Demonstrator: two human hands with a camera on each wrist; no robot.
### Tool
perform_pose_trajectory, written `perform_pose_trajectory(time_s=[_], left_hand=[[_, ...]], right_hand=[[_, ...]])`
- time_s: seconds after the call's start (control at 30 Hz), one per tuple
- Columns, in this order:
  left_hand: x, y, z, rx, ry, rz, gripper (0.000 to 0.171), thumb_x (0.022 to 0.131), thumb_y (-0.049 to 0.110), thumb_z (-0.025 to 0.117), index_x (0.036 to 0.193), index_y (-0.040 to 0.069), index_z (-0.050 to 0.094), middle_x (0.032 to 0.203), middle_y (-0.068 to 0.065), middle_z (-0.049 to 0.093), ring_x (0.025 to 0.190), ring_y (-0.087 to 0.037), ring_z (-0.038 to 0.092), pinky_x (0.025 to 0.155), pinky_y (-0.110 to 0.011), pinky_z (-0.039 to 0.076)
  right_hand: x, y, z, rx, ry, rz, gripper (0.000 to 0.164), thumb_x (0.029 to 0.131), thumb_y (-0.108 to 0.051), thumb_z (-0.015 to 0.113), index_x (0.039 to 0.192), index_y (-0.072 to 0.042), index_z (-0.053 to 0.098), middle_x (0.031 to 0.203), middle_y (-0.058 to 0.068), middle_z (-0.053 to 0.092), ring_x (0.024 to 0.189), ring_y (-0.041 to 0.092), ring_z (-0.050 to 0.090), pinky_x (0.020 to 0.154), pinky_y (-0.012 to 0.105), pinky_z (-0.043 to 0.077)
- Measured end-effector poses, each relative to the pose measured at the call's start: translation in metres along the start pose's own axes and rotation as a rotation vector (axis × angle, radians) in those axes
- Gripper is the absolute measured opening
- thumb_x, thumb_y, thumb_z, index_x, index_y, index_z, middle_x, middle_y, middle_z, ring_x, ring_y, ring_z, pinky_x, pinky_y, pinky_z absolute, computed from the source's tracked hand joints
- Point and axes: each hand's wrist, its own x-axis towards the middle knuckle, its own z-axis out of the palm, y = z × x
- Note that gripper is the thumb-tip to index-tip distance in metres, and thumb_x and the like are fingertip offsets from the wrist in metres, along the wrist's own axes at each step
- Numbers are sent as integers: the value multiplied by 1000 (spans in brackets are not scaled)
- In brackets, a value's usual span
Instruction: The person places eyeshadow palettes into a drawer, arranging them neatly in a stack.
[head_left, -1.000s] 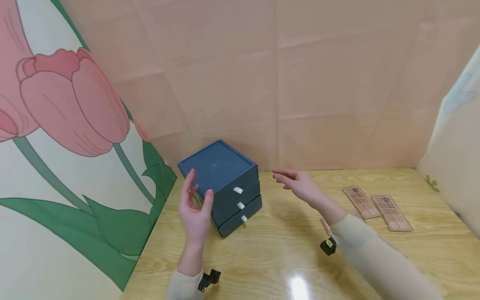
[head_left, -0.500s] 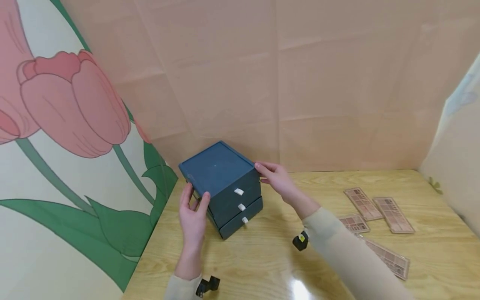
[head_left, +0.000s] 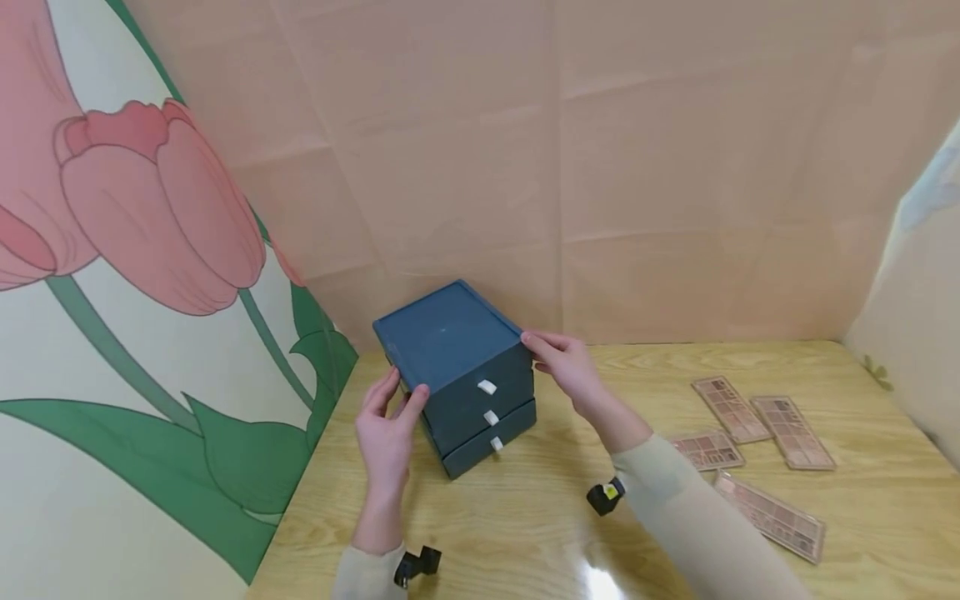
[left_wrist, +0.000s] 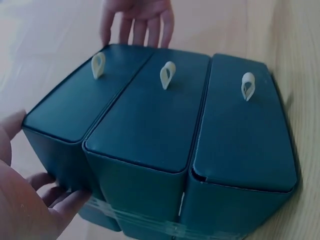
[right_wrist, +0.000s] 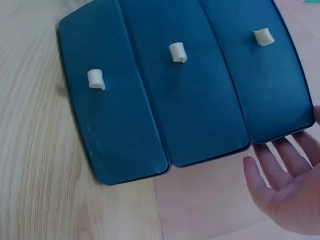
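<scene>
A dark blue cabinet (head_left: 442, 333) with three stacked drawers stands on the wooden table, its front angled to the right. Each drawer front has a small white pull tab (right_wrist: 177, 52). My left hand (head_left: 386, 433) holds the cabinet's near left side, thumb at the top front corner and fingers bent against the side wall. On the opposite side, my right hand (head_left: 570, 371) has its thumb on the top edge and its fingers along the side. Clear tape (left_wrist: 135, 220) runs across the side wall in the left wrist view. All three drawers are pushed in.
Several pinkish makeup palettes lie on the right of the table, one palette (head_left: 792, 432) farthest right and another palette (head_left: 772, 517) nearer the front. Behind the cabinet rises a pinkish covered wall (head_left: 637, 208). A tulip mural (head_left: 165, 208) covers the left wall.
Both hands have come down onto the cabinet's sides, the right one reaching in from the right. The cabinet has since turned slightly, its top moving right and its front facing me more.
</scene>
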Motion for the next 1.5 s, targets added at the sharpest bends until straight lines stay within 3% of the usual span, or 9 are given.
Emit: perform_pose_trajectory(time_s=[0.1, 0.27, 0.33, 0.5, 0.67, 0.87, 1.1, 1.3, 1.5], left_hand=[[1, -1, 0, 24, -29, -24, 55, 88, 13, 91, 137, -2, 70, 139, -17, 64, 135, -30, 57, 107, -41, 55], [6, -1, 0, 88, -77, -90, 52, 88, 22, 93, 134, 5, 75, 139, -12, 68, 135, -27, 59, 102, -27, 55], [10, -1, 1, 68, -108, -118, 52, 89, 23, 92, 134, 5, 75, 140, -13, 69, 136, -27, 60, 100, -23, 55], [18, 1, 4, 35, -179, -182, 50, 89, 26, 92, 132, 5, 76, 135, -11, 73, 130, -27, 66, 100, -26, 56], [27, 0, 9, 81, -240, -209, 48, 86, 34, 93, 127, 11, 80, 130, -5, 76, 125, -23, 68, 101, -31, 57], [39, -4, 15, 67, -331, -231, 48, 90, 28, 91, 132, 9, 77, 136, -10, 72, 130, -28, 65, 105, -38, 56], [49, -5, 24, 47, -409, -258, 50, 93, 30, 88, 136, 9, 74, 141, -11, 69, 133, -28, 63, 106, -40, 55], [56, -8, 32, 41, -425, -278, 50, 94, 31, 87, 138, 10, 73, 143, -9, 68, 133, -27, 63, 107, -41, 55], [62, -12, 36, 22, -432, -289, 49, 96, 29, 85, 139, 9, 72, 144, -9, 67, 133, -27, 63, 110, -46, 53]], right_hand=[[-9, -1, -4, -16, 36, -10, 56, 107, -38, 69, 147, 1, 63, 151, 19, 61, 137, 35, 59, 113, 49, 48], [-25, -1, -11, -76, 89, -2, 57, 105, -43, 71, 144, -2, 67, 146, 18, 64, 133, 34, 63, 112, 49, 50], [-30, 0, -14, -100, 101, -7, 59, 104, -45, 71, 144, -2, 67, 147, 18, 64, 133, 35, 63, 112, 48, 50], [-43, -1, -21, -139, 122, -23, 62, 104, -49, 70, 145, -3, 66, 149, 17, 63, 133, 35, 63, 112, 47, 50], [-54, -1, -28, -164, 163, -32, 60, 104, -49, 71, 145, -5, 67, 147, 15, 65, 130, 32, 65, 110, 44, 53], [-64, -2, -33, -180, 211, -48, 57, 102, -49, 74, 142, -9, 71, 140, 13, 70, 127, 29, 67, 106, 41, 55], [-68, -5, -37, -166, 232, -31, 58, 101, -49, 74, 143, -9, 70, 141, 13, 69, 127, 29, 67, 107, 45, 54], [-63, -3, -40, -181, 258, -28, 64, 100, -55, 73, 142, -8, 70, 141, 12, 69, 126, 29, 68, 105, 39, 56], [-57, -3, -41, -194, 268, -39, 65, 99, -56, 73, 143, -8, 70, 140, 12, 70, 125, 28, 69, 106, 44, 55]])
